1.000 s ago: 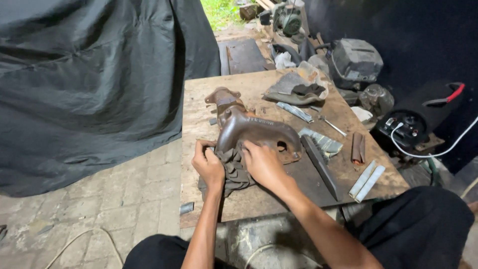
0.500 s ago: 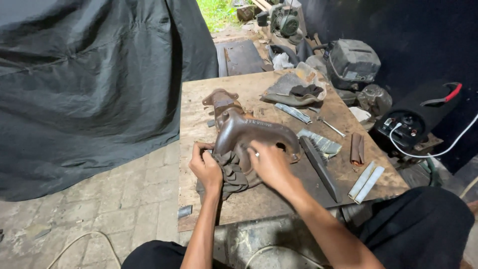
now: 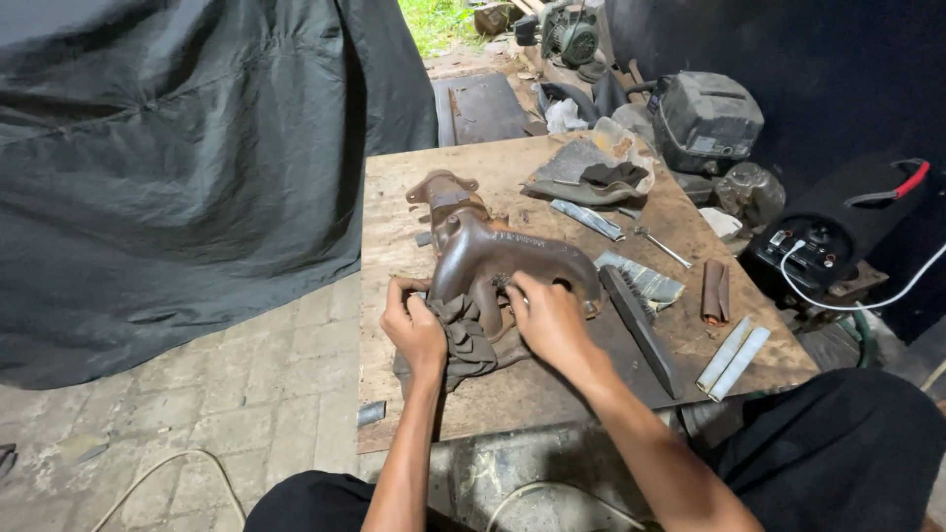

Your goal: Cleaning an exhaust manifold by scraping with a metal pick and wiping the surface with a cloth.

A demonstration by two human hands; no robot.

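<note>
A rusty brown cast-metal manifold (image 3: 493, 251) lies on the wooden workbench (image 3: 394, 197). My left hand (image 3: 414, 325) grips a crumpled dark rag (image 3: 468, 340) against the near end of the manifold. My right hand (image 3: 547, 315) rests on the manifold's near side, fingers curled and pinching something small at its surface; what it pinches is too small to tell.
A long dark file-like bar (image 3: 641, 330), a wire brush (image 3: 645, 281), a spanner (image 3: 662, 246), two pale flat strips (image 3: 731, 357) and a dark cloth pile (image 3: 591, 177) lie to the right. A black tarp (image 3: 177, 148) hangs left. Engine parts (image 3: 705, 118) stand at the back right.
My right hand has shifted slightly along the manifold toward its middle. My left hand stays on the rag.
</note>
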